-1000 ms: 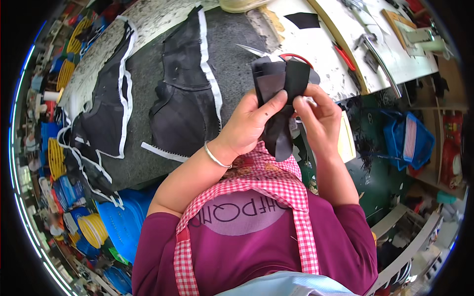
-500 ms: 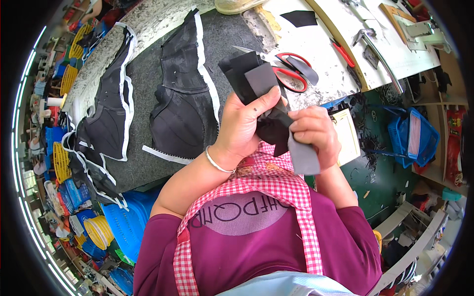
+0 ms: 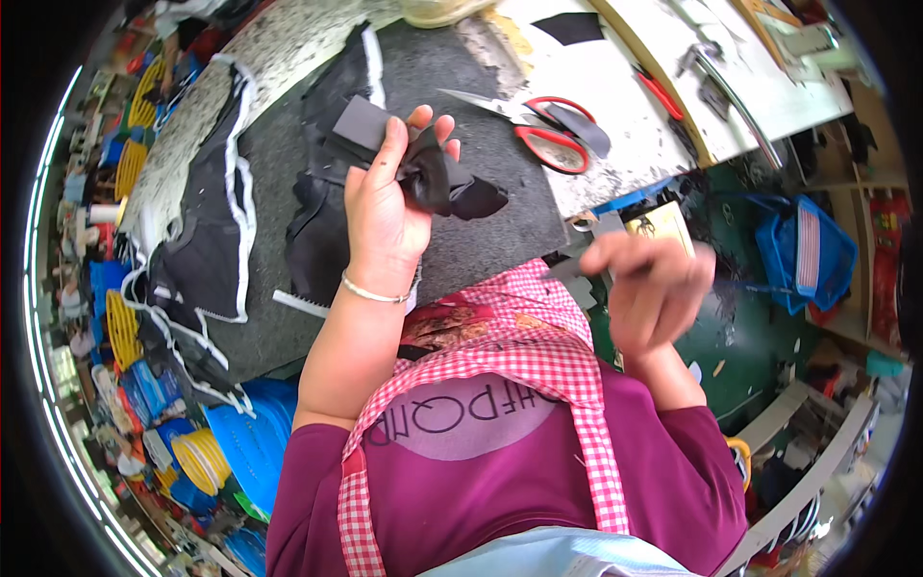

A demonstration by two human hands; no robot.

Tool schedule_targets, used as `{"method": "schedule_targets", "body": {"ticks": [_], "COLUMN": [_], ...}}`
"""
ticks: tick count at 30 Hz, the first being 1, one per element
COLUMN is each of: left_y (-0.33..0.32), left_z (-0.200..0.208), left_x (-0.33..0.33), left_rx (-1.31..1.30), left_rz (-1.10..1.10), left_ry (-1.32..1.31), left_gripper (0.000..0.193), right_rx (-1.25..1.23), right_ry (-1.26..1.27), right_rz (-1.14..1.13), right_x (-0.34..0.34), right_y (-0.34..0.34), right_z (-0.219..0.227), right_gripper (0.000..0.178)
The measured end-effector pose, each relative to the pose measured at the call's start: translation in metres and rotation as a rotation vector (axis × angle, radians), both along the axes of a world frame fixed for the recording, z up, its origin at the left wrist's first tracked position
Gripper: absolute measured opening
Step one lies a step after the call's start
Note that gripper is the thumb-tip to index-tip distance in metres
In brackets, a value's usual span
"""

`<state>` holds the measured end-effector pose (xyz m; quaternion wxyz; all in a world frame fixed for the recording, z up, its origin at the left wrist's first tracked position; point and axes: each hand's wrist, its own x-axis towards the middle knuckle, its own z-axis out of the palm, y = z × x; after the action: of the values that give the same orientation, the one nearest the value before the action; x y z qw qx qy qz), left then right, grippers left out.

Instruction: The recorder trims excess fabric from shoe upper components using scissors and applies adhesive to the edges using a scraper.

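Over the dark grey mat my left hand point(image 3: 389, 207) is closed on a bunch of black fabric pieces point(image 3: 437, 178). A flat dark grey piece point(image 3: 361, 125) sticks out past its thumb, and its fingertips show behind the cloth. My right hand point(image 3: 654, 288) is off to the right, beyond the table's near edge, smeared by motion. Close to its fingers are blurred grey strips point(image 3: 575, 281); whether the hand holds them is unclear. Red-handled scissors point(image 3: 553, 135) lie on the table, blades pointing left. Black bra-like garment parts with white edging point(image 3: 207, 226) lie on the mat, one partly behind my left hand.
A black fabric scrap point(image 3: 569, 29) and a red-handled tool point(image 3: 661, 93) lie on the white tabletop. Metal fittings point(image 3: 735, 101) stand at the upper right. Blue baskets point(image 3: 808, 255) stand right, above a green floor with dark scraps. A blue bin point(image 3: 255, 438) sits lower left.
My hands have parted. The left has moved left and up with the black fabric; the right has let go of that bunch and swung right. The grey strip has left the bunch.
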<state>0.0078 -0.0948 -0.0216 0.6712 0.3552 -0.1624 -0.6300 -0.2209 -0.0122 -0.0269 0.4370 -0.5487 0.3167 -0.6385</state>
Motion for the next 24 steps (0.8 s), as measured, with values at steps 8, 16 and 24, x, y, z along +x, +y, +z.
{"method": "schedule_targets", "body": {"ticks": [8, 16, 24], "left_y": [0.013, 0.050, 0.063], "left_z": [-0.007, -0.024, -0.024], "left_x": [-0.019, -0.082, -0.090], "left_rx": [0.129, -0.210, -0.169], "left_rz": [-0.202, -0.766, -0.986], "left_ry": [0.015, -0.393, -0.433], "left_gripper": [0.023, 0.045, 0.078], "right_rx": [0.451, 0.404, 0.770], "right_ry": [-0.494, 0.156, -0.523], "right_rz": [-0.169, -0.027, -0.584], "right_x": [-0.018, -0.019, -0.085], "right_y": [-0.022, 0.009, 0.014], "right_z": [-0.016, -0.039, -0.141], "right_gripper": [0.015, 0.055, 0.030]}}
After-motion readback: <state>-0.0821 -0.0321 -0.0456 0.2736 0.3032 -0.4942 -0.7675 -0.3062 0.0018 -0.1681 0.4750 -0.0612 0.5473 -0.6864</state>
